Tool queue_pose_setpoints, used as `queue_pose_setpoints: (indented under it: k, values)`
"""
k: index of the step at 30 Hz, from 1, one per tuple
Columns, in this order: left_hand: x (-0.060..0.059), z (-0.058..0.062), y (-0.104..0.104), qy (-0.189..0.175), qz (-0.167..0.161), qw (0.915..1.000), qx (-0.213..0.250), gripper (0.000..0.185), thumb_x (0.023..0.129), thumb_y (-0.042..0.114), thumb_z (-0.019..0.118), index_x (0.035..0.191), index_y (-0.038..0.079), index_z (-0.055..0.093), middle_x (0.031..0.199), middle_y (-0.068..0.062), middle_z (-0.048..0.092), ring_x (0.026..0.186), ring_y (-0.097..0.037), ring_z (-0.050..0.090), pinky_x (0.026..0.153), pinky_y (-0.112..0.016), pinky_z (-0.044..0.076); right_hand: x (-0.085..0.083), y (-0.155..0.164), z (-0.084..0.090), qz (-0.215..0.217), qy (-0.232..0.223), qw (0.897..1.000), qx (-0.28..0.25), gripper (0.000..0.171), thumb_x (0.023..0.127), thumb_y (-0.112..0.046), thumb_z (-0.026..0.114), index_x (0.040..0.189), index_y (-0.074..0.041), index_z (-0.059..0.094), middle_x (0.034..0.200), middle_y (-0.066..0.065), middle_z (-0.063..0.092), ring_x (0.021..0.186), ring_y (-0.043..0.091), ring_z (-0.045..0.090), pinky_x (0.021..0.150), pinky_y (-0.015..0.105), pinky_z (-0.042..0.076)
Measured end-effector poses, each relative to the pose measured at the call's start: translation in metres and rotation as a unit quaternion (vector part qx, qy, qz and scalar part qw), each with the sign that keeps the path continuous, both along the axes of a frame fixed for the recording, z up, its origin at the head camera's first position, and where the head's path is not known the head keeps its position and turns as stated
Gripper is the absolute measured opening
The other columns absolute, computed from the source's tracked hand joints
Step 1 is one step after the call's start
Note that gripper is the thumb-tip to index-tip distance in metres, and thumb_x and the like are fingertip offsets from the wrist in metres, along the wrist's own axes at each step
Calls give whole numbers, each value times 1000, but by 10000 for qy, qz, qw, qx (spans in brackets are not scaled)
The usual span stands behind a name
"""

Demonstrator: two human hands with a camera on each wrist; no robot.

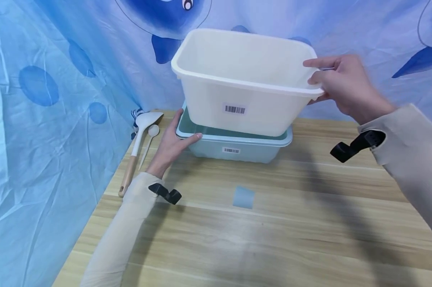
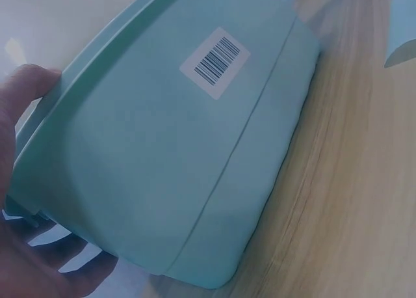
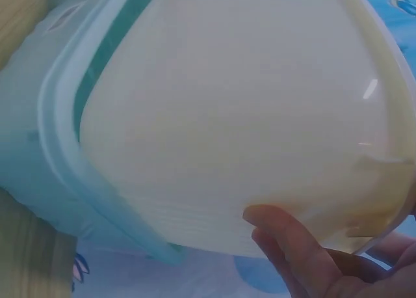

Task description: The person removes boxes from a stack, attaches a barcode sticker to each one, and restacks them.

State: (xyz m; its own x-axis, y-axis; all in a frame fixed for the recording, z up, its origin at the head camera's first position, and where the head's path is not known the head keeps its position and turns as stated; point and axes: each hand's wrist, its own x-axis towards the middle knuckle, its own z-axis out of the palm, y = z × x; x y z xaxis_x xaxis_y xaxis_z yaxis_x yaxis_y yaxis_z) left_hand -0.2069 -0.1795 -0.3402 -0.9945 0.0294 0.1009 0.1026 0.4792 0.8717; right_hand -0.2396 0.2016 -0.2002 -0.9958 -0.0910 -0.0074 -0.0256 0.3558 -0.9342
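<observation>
A white plastic bin (image 1: pixel 208 103) with a barcode label is tilted, its lower part inside the mouth of a light teal bin (image 1: pixel 251 153) on the table. My right hand (image 1: pixel 348 81) grips the white bin by its right rim. In the right wrist view, fingers (image 3: pixel 286 236) press against the outer wall of the white bin (image 3: pixel 227 116). At the left end of the teal bin, my left hand (image 1: pixel 170 145) holds the rim. The left wrist view shows the thumb (image 2: pixel 29 86) over the teal bin's (image 2: pixel 156 148) edge and the other fingers underneath.
A white ladle (image 1: pixel 138 131) with a wooden handle and a small white spoon (image 1: pixel 152 131) lie along the table's left side. A light blue patch (image 1: pixel 243 197) is on the wooden tabletop (image 1: pixel 219 243). Blue patterned curtain (image 1: pixel 32 131) hangs behind and to the left.
</observation>
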Motion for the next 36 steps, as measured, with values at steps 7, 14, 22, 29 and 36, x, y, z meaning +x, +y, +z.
queue_pose_setpoints:
  k: [7,14,22,29,36]
  values:
    - [-3,-3,0,253,-101,9994,225,96,80,32,78,155,20,19,154,-6,35,140,-24,35,115,-47,30,-2,-11,-16,-19,-152,9998,149,49,92,-8,52,140,-6,49,140,20,49,75,4,68,61,29,59]
    - [-2,-4,-2,198,-33,9995,228,95,81,33,78,155,23,19,155,-5,34,140,-24,35,116,-48,29,-1,-18,-32,66,-26,9995,314,48,90,-6,52,137,-2,52,105,9,68,67,5,65,59,28,59]
    - [-4,-6,-1,329,-138,9990,259,89,80,35,78,152,34,24,152,-1,38,139,-23,37,114,-50,32,0,-21,-46,89,8,9994,343,47,88,-4,51,135,0,54,69,-4,61,51,7,57,55,28,57]
    - [-3,-5,-1,366,-129,9990,240,87,80,37,78,150,39,26,153,3,38,141,-21,34,116,-50,27,-1,-26,-52,10,68,9975,701,48,88,-8,50,136,-4,54,107,10,63,55,5,56,54,25,56]
    - [-4,-5,-2,260,-36,9993,254,86,79,36,80,149,38,29,152,1,38,142,-22,33,117,-53,22,-4,-28,-58,-76,83,9949,999,50,84,-7,52,133,-6,57,54,-9,45,53,5,45,49,21,45]
